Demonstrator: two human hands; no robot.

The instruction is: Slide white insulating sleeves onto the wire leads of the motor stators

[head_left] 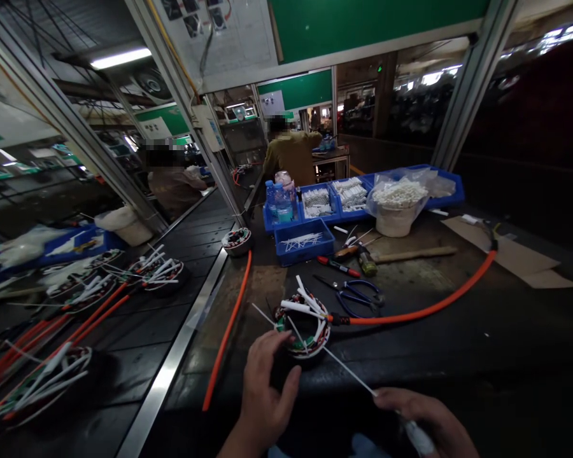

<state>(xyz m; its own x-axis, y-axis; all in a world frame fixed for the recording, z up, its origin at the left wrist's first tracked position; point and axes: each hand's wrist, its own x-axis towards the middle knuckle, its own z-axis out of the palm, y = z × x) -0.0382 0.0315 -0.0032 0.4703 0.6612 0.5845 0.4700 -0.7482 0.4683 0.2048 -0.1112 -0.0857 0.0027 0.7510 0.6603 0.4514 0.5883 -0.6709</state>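
A ring-shaped motor stator lies at the front of the dark bench, with coloured windings and several white sleeves standing out of it. My left hand is curled at its near left rim, fingertips on top and thumb low at the front. From the stator's near right side a thin white cord runs taut to my right hand, which pinches it between thumb and forefinger. Something whitish sits in that palm, too blurred to name. An orange cable leaves the stator and curves right.
Behind the stator lie blue-handled pliers, a red-and-black tool and a wooden stick. Blue bins and a bucket of white sleeves stand farther back. Several stators fill the left conveyor; co-workers sit beyond.
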